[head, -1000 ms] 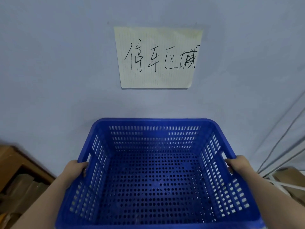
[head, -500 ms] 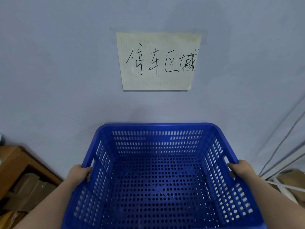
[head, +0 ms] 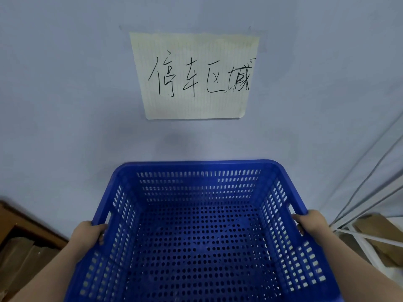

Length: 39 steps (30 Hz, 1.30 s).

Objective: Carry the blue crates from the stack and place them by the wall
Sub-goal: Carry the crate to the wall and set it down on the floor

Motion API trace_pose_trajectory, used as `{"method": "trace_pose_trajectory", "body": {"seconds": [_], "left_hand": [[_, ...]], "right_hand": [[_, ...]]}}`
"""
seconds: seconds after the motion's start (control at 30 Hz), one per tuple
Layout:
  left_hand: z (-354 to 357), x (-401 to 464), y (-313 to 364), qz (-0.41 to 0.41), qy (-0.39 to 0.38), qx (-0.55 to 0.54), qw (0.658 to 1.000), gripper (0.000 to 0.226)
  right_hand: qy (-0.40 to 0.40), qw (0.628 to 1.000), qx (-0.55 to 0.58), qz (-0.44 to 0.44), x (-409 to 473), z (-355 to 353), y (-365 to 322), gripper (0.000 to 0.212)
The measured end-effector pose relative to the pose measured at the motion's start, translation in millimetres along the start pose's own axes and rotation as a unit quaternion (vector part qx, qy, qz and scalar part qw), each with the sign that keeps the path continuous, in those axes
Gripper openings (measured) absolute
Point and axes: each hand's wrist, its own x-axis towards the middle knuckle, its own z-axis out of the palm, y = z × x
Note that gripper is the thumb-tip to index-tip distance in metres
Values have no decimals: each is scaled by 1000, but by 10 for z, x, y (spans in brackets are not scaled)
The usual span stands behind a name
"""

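A blue crate [head: 196, 236] is held out in front of the person, its far rim close to a pale wall [head: 65, 105]; whether the rim touches the wall cannot be told. The crate is seen from above, its open top facing up, and nothing lies inside it. Its floor is pierced with round holes and its sides with rows of slots.

The left hand [head: 87, 235] is wrapped round the crate's left rim beside a handle slot, with the fingers [head: 100, 233] curled over the edge. The right hand [head: 310, 223] is wrapped round the right rim in the same way, and its fingers [head: 297, 216] are hooked over the edge next to the handle slot there. The crate is thus gripped on both sides.

A lined sheet of paper [head: 194, 76] bearing handwritten black characters is fixed to the wall above the crate. Brown cardboard [head: 19, 253] is seen low at the left. At the right, grey cables [head: 368, 177] run down the wall toward more cardboard pieces [head: 379, 236] and a white frame [head: 359, 236].
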Motion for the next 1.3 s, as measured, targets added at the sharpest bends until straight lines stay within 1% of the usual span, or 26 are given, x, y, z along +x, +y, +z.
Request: {"method": "trace_pose_trajectory", "body": {"seconds": [0.17, 0.43, 0.57, 0.7, 0.9, 1.0, 1.1, 1.17, 1.23, 1.3], "left_hand": [[31, 42, -43, -6, -1, -3, 1000, 35], [87, 30, -104, 14, 19, -21, 1000, 39], [92, 2, -179, 23, 26, -28, 999, 43], [104, -8, -183, 24, 43, -13, 999, 45], [101, 31, -169, 10, 40, 3, 999, 43], [92, 18, -158, 12, 39, 27, 999, 32], [128, 46, -189, 12, 45, 66, 997, 33], [144, 29, -175, 10, 53, 86, 995, 31], [150, -35, -151, 20, 62, 100, 993, 25], [135, -49, -163, 42, 72, 131, 988, 21]], "right_hand": [[1, 1000, -8, 1, 22, 7, 17, 26], [11, 1000, -8, 8, 38, 36, 53, 18], [15, 1000, -9, 5, 43, 63, 113, 20], [12, 1000, -9, 5, 51, 62, 106, 18], [13, 1000, -3, -1, 12, 56, 72, 20], [14, 1000, -7, -4, -29, 68, 94, 23], [36, 998, -52, -21, -68, 89, 125, 28], [52, 994, -87, -29, -117, 94, 119, 25], [54, 992, -109, -28, -161, 96, 113, 25], [46, 993, -106, -22, -193, 89, 100, 29]]}}
